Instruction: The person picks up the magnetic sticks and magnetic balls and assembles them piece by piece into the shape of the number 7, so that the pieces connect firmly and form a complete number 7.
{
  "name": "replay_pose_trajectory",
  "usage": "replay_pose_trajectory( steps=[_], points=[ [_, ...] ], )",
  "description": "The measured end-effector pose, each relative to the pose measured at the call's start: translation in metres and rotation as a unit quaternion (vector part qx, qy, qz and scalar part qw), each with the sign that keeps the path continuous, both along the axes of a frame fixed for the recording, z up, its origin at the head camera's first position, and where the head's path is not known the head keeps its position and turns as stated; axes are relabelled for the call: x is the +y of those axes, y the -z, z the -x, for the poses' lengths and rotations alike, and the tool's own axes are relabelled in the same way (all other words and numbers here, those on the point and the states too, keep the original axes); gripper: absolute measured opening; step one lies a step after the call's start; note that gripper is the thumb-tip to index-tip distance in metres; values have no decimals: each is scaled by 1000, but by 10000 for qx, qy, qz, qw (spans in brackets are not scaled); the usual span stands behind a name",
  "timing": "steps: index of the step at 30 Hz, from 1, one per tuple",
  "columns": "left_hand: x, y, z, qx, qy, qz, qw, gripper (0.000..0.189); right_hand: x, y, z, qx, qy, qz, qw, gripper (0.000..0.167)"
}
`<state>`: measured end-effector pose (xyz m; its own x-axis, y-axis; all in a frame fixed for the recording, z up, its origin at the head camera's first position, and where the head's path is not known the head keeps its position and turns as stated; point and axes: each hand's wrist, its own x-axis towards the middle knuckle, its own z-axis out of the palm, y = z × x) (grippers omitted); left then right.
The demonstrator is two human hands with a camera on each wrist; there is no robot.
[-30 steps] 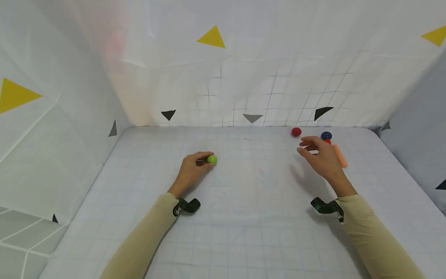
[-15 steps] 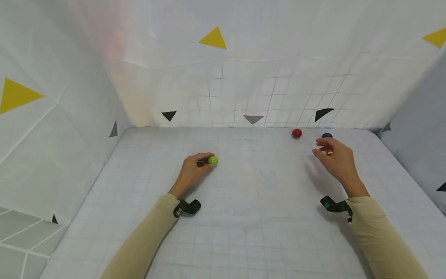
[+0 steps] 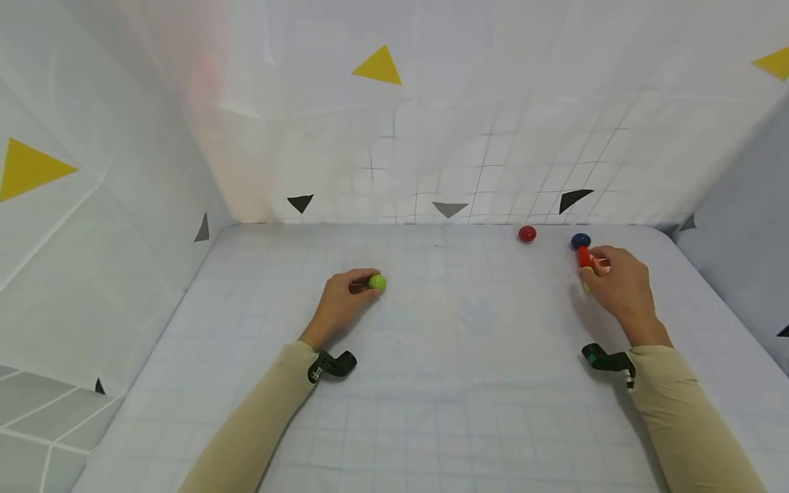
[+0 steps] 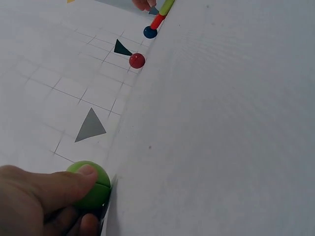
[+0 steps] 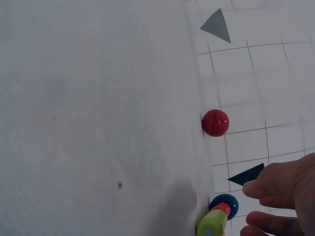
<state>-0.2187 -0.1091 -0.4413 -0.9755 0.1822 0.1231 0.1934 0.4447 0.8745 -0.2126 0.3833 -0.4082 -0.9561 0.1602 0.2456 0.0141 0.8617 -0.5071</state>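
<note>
My left hand [image 3: 340, 300] pinches a green ball [image 3: 377, 282] at the left middle of the table. In the left wrist view the thumb presses on that ball [image 4: 93, 189], which has a seam round it. My right hand [image 3: 624, 287] hovers at the far right, thumb and fingers apart. Beside it is a stick, red [image 3: 583, 257] at the far end and yellow-green [image 5: 209, 222] at the near end. A pale orange piece [image 3: 600, 263] shows between thumb and fingers, mostly hidden by the hand. The right wrist view shows the fingertips apart from the red and yellow-green stick.
A dark blue ball [image 3: 580, 240] lies just beyond the stick's red end. Left of it, a red ball [image 3: 527, 233] sits by the back wall. The table [image 3: 419, 356] has a white gridded cover, with white walls at the back and sides.
My right hand has moved right, past the red and yellow-green stick, uncovering it and now covering most of the orange piece. The left hand stays in place with the green ball.
</note>
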Motion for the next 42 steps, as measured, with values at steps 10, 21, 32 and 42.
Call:
replay_pose_trajectory(
  steps=[10, 21, 32, 42],
  points=[
    [0, 0, 0, -100, -26, 15, 9999, 38, 5, 8, 6, -928, -28, -248, 9954, 46],
    [0, 2, 0, -92, 1, 1, 10000, 39, 2, 15, 6, -1095, -151, -811, 9906, 48],
    [-1, 0, 0, -27, 34, -73, 10000, 38, -3, 12, 8, -1105, -124, -897, 9898, 48],
    [-1, 2, 0, -74, 66, -88, 9999, 38, -4, 10, 6, -1190, -60, -650, 9907, 52]
  ],
)
